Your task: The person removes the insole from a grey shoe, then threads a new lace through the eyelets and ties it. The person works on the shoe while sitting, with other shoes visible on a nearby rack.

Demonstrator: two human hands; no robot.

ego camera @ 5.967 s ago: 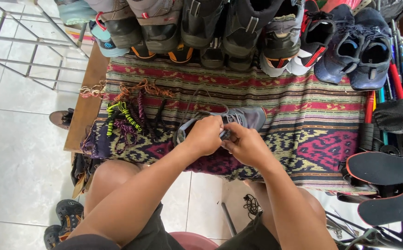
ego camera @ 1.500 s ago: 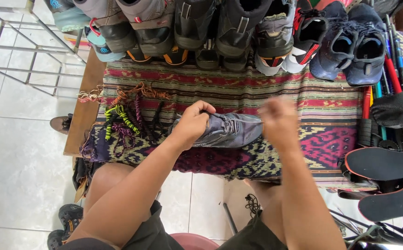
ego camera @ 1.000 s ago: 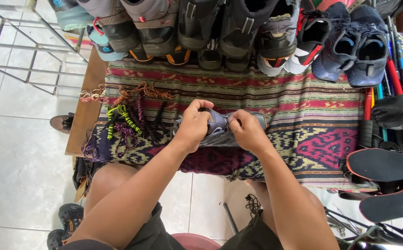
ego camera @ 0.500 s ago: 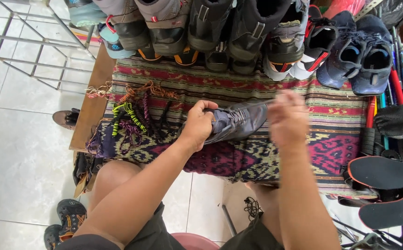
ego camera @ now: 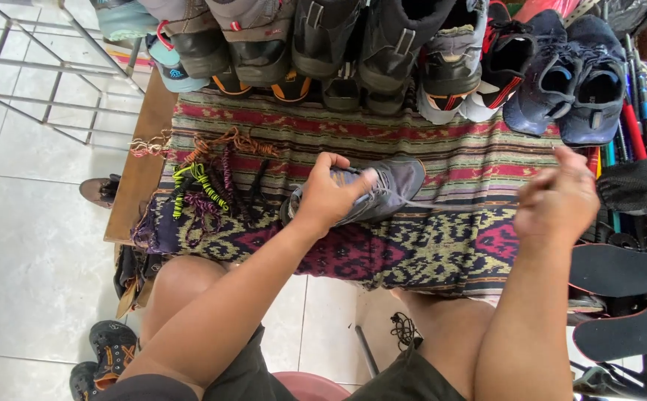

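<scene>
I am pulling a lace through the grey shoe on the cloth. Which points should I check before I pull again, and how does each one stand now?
1. Left hand holds the grey shoe down on the woven cloth: ok.
2. Right hand is raised to the right, apart from the shoe, its grip closed: ok.
3. A thin lace runs out from the shoe's toe towards the right hand; whether it is taut: cannot tell.
4. Lace threaded through the right eyelets: cannot tell, the left hand covers them.
5. Spare laces lie left of the shoe, apart from it: ok.
6. Row of shoes behind does not touch the grey shoe: ok.
</scene>
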